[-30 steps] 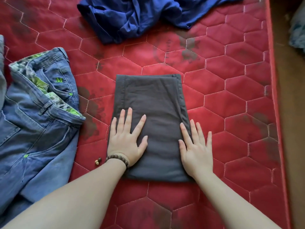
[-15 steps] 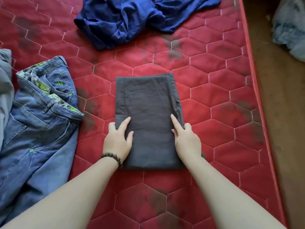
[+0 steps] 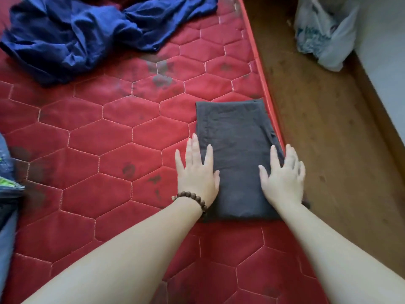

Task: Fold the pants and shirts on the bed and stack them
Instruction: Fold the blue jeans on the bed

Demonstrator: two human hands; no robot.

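The person is pressing both flat, open hands, left hand (image 3: pixel 196 172) and right hand (image 3: pixel 282 175), on the folded dark grey pants (image 3: pixel 237 154) lying at the red mattress's (image 3: pixel 109 132) right edge, apparently placing them to start the stack; next calls for fetching the crumpled blue garment (image 3: pixel 72 34).

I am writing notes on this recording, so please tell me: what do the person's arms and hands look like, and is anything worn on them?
Both forearms are bare, with no sleeves in view. The left hand has a bracelet of round dark brown wooden beads around its wrist. The right hand shows no bracelet or watch; blur makes a ring impossible to judge. No gloves are worn.
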